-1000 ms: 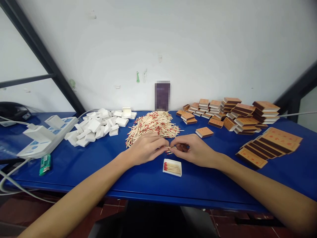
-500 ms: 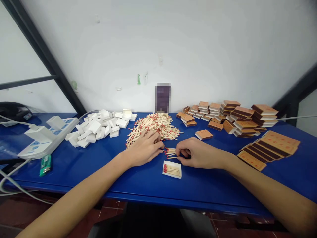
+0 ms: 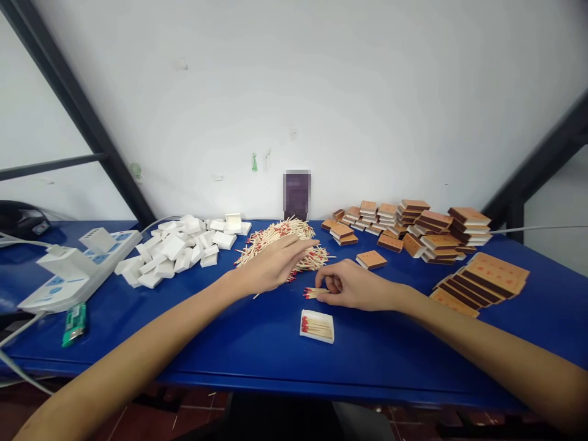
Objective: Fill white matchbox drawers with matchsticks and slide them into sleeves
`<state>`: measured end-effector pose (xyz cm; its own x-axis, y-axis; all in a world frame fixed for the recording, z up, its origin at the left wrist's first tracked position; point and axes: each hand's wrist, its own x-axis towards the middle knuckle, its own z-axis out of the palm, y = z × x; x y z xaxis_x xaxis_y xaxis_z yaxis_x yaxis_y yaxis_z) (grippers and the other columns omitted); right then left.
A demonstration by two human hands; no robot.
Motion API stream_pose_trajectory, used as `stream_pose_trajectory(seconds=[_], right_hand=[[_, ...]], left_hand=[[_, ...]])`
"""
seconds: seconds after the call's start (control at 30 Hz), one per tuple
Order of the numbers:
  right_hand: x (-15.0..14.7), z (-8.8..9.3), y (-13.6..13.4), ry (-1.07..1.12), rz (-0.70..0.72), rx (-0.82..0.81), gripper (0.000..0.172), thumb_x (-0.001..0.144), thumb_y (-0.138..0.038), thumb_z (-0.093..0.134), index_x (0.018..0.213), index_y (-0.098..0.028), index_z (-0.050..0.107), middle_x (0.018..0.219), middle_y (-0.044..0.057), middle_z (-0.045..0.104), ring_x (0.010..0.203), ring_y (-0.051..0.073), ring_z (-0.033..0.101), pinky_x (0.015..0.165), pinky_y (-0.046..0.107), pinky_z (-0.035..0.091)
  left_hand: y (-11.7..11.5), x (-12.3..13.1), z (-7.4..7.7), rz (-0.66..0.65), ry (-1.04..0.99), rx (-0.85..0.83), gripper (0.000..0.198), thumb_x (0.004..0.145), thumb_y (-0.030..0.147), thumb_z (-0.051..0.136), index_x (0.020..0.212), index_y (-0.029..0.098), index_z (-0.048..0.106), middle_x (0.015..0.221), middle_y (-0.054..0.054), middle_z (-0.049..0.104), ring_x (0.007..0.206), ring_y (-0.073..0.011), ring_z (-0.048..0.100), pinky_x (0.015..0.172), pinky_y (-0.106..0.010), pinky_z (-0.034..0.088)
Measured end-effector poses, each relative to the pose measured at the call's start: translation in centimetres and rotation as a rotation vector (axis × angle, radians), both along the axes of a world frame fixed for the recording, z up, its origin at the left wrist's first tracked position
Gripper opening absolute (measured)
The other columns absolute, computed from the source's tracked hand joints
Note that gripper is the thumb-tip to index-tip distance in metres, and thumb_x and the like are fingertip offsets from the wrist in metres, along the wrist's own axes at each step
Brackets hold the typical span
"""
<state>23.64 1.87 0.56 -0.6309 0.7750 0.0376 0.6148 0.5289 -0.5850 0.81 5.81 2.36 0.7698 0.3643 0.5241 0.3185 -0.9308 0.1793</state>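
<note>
My left hand (image 3: pixel 280 262) is over the near side of a big heap of red-tipped matches (image 3: pixel 275 229), fingers stretched out and pointing right, holding nothing that I can see. Just right of the heap, my right hand (image 3: pixel 351 285) pinches a small bunch of matches (image 3: pixel 311 293) between thumb and fingers, their red heads pointing left. In front of that hand lies a white matchbox tray (image 3: pixel 316 339), partly filled with matches whose heads are at its left end.
White matchbox trays (image 3: pixel 173 248) are piled left of the heap. Orange-and-brown matchboxes (image 3: pixel 438 242) stand stacked at the back right, with a leaning row of matchbox sleeves (image 3: pixel 498 275) nearer me. A power strip (image 3: pixel 78 275) and a green packet (image 3: pixel 74 324) lie at the left.
My left hand has moved away from the bunch, back over the heap, and its fingers have straightened. My right hand still pinches its matches, now gathered more tightly. The view has shifted slightly.
</note>
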Motion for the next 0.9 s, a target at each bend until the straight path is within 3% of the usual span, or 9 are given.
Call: stream_pose_trajectory(seconds=[0.07,0.2,0.37,0.47,0.6,0.7,0.9], right_hand=[[-0.1,0.0,0.2,0.004,-0.001,0.006,0.021,0.085,-0.039,0.064,0.083,-0.018,0.063,0.058,-0.004,0.055,0.051,0.01,0.049,0.051,0.022,0.036],[-0.6,-0.3,0.6,0.0,0.004,0.098,0.019,0.084,-0.035,0.063,0.077,-0.017,0.061,0.056,-0.005,0.053,0.05,0.009,0.049,0.053,0.022,0.035],[-1.2,-0.1,1.0,-0.055,0.049,0.198,0.013,0.081,-0.025,0.062,0.072,-0.018,0.056,0.056,-0.006,0.051,0.05,0.008,0.044,0.052,0.022,0.031],[-1.3,0.2,1.2,-0.094,0.081,0.193,0.009,0.079,-0.022,0.063,0.073,-0.018,0.057,0.058,-0.006,0.052,0.052,0.008,0.045,0.053,0.022,0.03],[-1.1,-0.1,1.3,-0.072,0.085,0.185,0.009,0.075,-0.018,0.065,0.073,-0.018,0.057,0.057,-0.007,0.051,0.051,0.008,0.044,0.052,0.022,0.029],[-0.6,-0.7,1.4,-0.025,0.087,0.185,0.008,0.082,-0.023,0.064,0.077,-0.018,0.061,0.058,-0.006,0.05,0.051,0.008,0.042,0.052,0.022,0.03],[0.4,-1.1,1.3,0.059,0.109,0.178,0.022,0.092,-0.038,0.06,0.09,-0.017,0.069,0.071,0.0,0.061,0.061,0.011,0.051,0.059,0.023,0.036]], left_hand=[[0.0,0.5,0.1,-0.03,-0.074,-0.001,0.031,0.099,0.014,0.041,0.125,0.018,0.055,0.098,-0.008,0.064,0.087,-0.0161,0.059,0.076,-0.03,0.049],[-0.7,0.9,-0.2,-0.057,-0.228,-0.081,0.016,0.094,0.016,0.051,0.103,0.016,0.064,0.092,-0.005,0.07,0.082,-0.0135,0.064,0.074,-0.028,0.052],[-1.7,-0.2,-1.4,-0.083,-0.147,-0.118,0.014,0.083,0.014,0.056,0.089,0.017,0.069,0.08,-0.002,0.072,0.071,-0.0118,0.066,0.069,-0.024,0.053],[-2.0,-0.8,-2.2,-0.101,-0.134,-0.141,0.016,0.081,0.013,0.057,0.087,0.016,0.071,0.075,-0.002,0.072,0.066,-0.0122,0.065,0.065,-0.024,0.053],[-2.0,-1.1,-2.3,-0.173,-0.096,-0.212,0.017,0.086,0.016,0.057,0.095,0.017,0.071,0.085,-0.005,0.073,0.075,-0.013,0.067,0.072,-0.026,0.054],[-1.9,-1.3,-2.2,-0.165,-0.059,-0.204,0.013,0.088,0.02,0.061,0.094,0.017,0.072,0.091,-0.006,0.07,0.083,-0.0146,0.064,0.077,-0.029,0.052],[-2.0,-1.4,-2.6,-0.111,-0.013,-0.104,0.012,0.089,0.023,0.062,0.09,0.017,0.073,0.085,-0.005,0.066,0.081,-0.0158,0.058,0.076,-0.031,0.047]])
